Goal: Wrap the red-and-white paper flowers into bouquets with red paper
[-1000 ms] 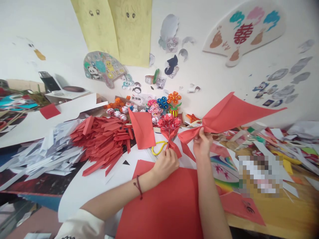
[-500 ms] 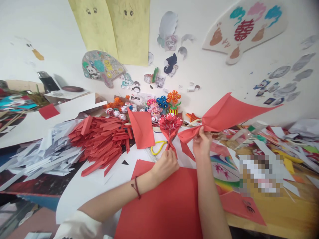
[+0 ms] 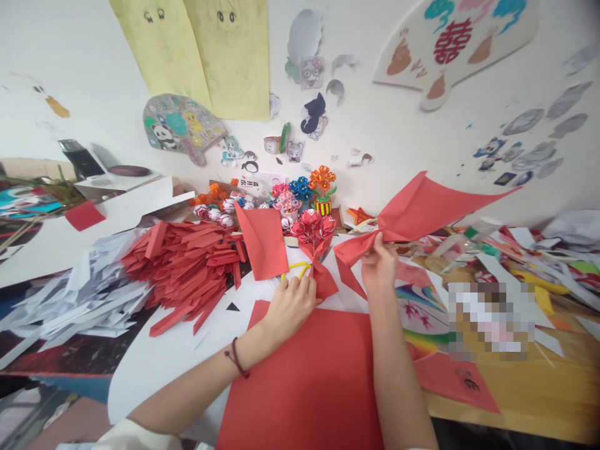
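My left hand [image 3: 293, 307] is curled down over a yellow loop-shaped handle [image 3: 297, 267] on the white sheet; its fingertips and the rest of that tool are hidden. In my right hand [image 3: 379, 262] a creased red paper sheet [image 3: 412, 209] is pinched and gathered at its narrow part, the wide end fanning up to the right. Between the hands a bunch of red-and-white paper flowers [image 3: 313, 226] lies with thin wire stems, a red paper piece [image 3: 324, 278] around their lower part. Left of it leans another folded red paper [image 3: 262, 244].
A large red sheet [image 3: 304, 375] lies in front of me. Piles of red paper strips [image 3: 187, 262] and white strips [image 3: 89, 294] are at the left. Small flower pots [image 3: 323, 205] stand by the wall; paper scraps [image 3: 520, 237] cover the right side.
My left hand has left the flower stems and moved left onto the yellow loop. The red paper below the flowers now spreads wider. My right hand keeps its hold; the view has shifted slightly.
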Available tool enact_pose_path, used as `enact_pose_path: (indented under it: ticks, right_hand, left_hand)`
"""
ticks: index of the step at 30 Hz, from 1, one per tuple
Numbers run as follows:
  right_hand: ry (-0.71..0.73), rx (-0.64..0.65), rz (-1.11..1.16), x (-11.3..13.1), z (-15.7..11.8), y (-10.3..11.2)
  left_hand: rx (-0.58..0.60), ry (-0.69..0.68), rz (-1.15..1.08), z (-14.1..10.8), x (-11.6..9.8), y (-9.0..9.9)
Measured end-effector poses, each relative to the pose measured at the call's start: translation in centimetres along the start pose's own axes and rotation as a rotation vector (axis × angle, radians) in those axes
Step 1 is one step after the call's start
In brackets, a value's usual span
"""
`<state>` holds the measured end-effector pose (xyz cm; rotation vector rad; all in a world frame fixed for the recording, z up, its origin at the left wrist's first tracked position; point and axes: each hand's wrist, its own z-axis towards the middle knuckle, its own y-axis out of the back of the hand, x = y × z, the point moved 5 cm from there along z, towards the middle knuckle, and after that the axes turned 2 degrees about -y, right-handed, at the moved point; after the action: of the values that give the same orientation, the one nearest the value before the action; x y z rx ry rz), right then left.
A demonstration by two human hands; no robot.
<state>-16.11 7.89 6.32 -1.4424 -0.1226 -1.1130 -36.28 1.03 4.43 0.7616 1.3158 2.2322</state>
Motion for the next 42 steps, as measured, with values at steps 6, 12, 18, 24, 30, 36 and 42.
enact_pose_path:
  ticks: [6,12,18,24,30,36,42]
  right_hand:
    - [-0.157,0.237,-0.083,-0.4,-1.1,-1.9]
    - [-0.253,0.42,-0.12,-1.4,-2.7,-3.3]
    - [-0.29,0.519,-0.214,-2.2,-3.4,-3.7]
    - [-0.228,0.447,-0.302,-2.3,-3.3,-3.5]
    - [-0.261,0.364,-0.192,-3.6,-3.3,-3.4]
    - [-0.242,0.297,-0.151,-3.8,-3.6,-3.6]
    - [-0.235,0.226,-0.122,-3.5,-3.4,-3.5]
  left_hand:
    - [0.027,0.158,-0.23,0.3,2.0,0.5]
    - [-0.045,0.302,-0.829,1.6,4.7,1.9]
    - [-0.076,0.188,-1.021,3.3,3.9,3.6]
    - [-0.145,0.161,-0.951,3.0,3.2,3.3]
    - [-0.425,0.192,-0.593,1.6,3.1,4.1]
    - [-0.36,0.148,-0.415,1.6,2.5,3.7]
    - [-0.331,0.1,-0.388,1.4,2.4,3.4]
